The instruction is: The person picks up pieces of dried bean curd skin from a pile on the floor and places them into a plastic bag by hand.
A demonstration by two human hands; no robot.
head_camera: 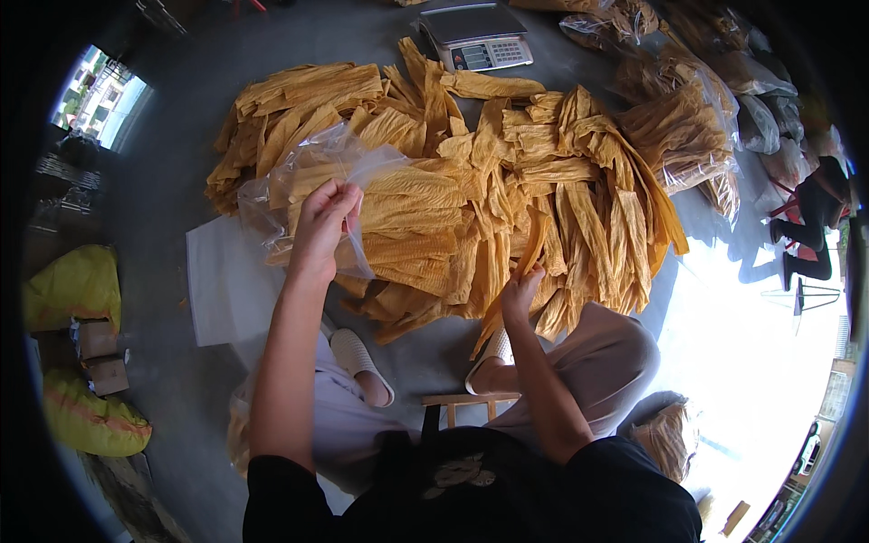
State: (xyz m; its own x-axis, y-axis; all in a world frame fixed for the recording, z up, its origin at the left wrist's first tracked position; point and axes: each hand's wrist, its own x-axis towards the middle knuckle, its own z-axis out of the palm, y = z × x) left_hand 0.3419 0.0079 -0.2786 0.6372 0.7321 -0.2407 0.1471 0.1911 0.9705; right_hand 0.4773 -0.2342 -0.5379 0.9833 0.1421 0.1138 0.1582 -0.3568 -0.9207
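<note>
My left hand (pixel 324 220) pinches the mouth edge of a clear plastic bag (pixel 370 161). The bag lies over a bundle of wrinkled yellow-brown dried strips (pixel 400 207), which look like dried bean curd skin; part of the bundle is inside the bag. In my right hand (pixel 521 290) is one long folded strip (pixel 535 237), whose lower end hangs down towards my foot. Before me a wide heap of the same strips (pixel 611 224) spreads over the grey floor, some laid in rows, others crossing.
A digital scale (pixel 485 41) stands beyond the heap. Filled plastic bags (pixel 679 129) lie at the right, near a seated person (pixel 811 224). White sheeting (pixel 227 285) is by my left arm. Yellow-green sacks (pixel 81 288) and small cardboard boxes (pixel 102 356) stand far left. A wooden stool (pixel 468 400) is under me.
</note>
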